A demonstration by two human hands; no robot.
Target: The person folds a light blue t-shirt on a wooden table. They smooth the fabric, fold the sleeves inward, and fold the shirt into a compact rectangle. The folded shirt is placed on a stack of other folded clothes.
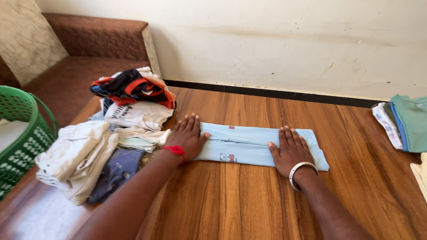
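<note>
A light blue garment (249,143), folded into a long narrow strip, lies flat on the wooden table (231,204). My left hand (187,136), with a red thread at the wrist, presses palm down on the strip's left end, fingers spread. My right hand (290,150), wearing a silver bangle, lies flat on the strip's right part, fingers together and pointing away from me. Neither hand grips anything.
A heap of mixed clothes (116,129) sits at the table's left, topped by a red and black piece (133,87). A green basket (21,133) stands at far left. Folded green and white clothes (407,122) lie at the right edge. Behind are a brown sofa (84,49) and a wall.
</note>
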